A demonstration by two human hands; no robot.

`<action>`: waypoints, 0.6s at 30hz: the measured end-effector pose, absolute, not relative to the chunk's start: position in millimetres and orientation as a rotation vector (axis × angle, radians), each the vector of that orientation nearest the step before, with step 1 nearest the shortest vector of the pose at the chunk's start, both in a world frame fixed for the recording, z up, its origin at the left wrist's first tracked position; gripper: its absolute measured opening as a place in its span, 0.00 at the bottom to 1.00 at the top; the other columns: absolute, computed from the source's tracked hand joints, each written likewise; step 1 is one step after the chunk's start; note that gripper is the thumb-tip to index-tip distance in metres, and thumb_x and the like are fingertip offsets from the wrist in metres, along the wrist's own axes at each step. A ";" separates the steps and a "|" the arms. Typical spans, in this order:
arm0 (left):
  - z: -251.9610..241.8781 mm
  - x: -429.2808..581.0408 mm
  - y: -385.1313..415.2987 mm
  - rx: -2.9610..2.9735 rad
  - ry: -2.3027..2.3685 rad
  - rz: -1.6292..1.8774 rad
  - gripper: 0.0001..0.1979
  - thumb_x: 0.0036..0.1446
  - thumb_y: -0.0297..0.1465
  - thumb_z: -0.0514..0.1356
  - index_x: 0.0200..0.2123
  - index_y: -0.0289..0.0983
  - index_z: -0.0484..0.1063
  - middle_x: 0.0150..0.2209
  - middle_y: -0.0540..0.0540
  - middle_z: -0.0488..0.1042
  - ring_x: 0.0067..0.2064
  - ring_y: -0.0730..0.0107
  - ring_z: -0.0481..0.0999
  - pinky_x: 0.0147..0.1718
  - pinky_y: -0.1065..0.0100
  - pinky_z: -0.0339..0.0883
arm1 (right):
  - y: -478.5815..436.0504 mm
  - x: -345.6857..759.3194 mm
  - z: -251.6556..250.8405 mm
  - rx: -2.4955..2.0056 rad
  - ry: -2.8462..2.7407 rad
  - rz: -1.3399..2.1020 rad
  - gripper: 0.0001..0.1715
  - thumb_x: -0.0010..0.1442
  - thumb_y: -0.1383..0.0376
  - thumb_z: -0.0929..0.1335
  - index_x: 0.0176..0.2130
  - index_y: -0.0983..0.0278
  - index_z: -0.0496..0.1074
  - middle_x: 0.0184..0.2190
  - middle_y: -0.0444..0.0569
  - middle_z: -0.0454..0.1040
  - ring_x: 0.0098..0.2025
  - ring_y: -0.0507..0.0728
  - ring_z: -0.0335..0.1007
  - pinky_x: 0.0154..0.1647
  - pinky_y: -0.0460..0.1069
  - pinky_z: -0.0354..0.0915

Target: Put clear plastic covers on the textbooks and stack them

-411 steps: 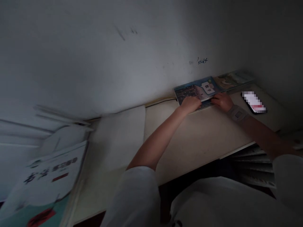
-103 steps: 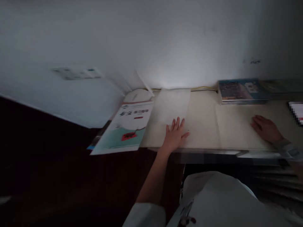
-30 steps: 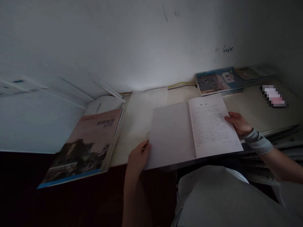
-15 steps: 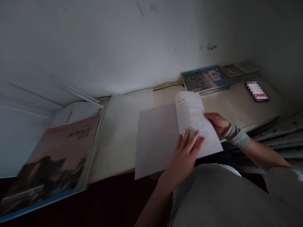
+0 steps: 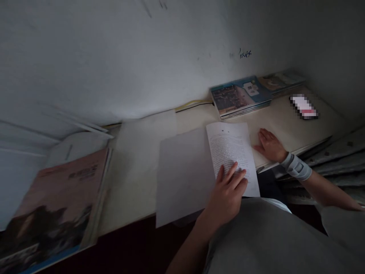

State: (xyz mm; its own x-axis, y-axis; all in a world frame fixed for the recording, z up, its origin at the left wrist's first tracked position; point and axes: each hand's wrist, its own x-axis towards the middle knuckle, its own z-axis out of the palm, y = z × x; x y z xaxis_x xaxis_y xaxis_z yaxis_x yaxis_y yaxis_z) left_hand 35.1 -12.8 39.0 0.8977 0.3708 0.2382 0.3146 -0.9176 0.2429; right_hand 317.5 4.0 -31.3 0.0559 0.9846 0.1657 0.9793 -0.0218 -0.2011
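Note:
A printed page [image 5: 228,146] with dense lines of text lies on the desk, its near end reaching past the desk's front edge. My left hand [image 5: 229,192] rests on the lower part of this page with its fingers spread. To the left of the text, a blank sheet [image 5: 182,175] joins or underlies the page; I cannot tell which. My right hand [image 5: 270,146], with a grey band around the wrist, lies flat on the desk just right of the page. It holds nothing, and its fingers are stretched out.
A stack of books [image 5: 242,97] stands against the wall, with more books [image 5: 282,80] to its right. On the desk's right side lies a phone [image 5: 303,106], its screen blurred. Large books [image 5: 65,205] lie at the left. A yellow cable [image 5: 194,102] runs along the wall.
My right hand has let go of the page's right edge and moved onto the desk. The lifted page has come down flatter. My left hand stays on it; the view has shifted slightly.

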 end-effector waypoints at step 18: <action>48.3 26.5 -15.5 2.841 0.542 0.455 0.18 0.55 0.17 0.47 0.40 0.35 0.73 0.50 0.42 0.74 0.65 0.52 0.57 0.62 0.40 0.50 | 8.4 315.1 -29.4 -2.053 -1.942 -0.172 0.17 0.62 0.72 0.60 0.42 0.69 0.76 0.48 0.58 0.76 0.51 0.61 0.71 0.52 0.53 0.67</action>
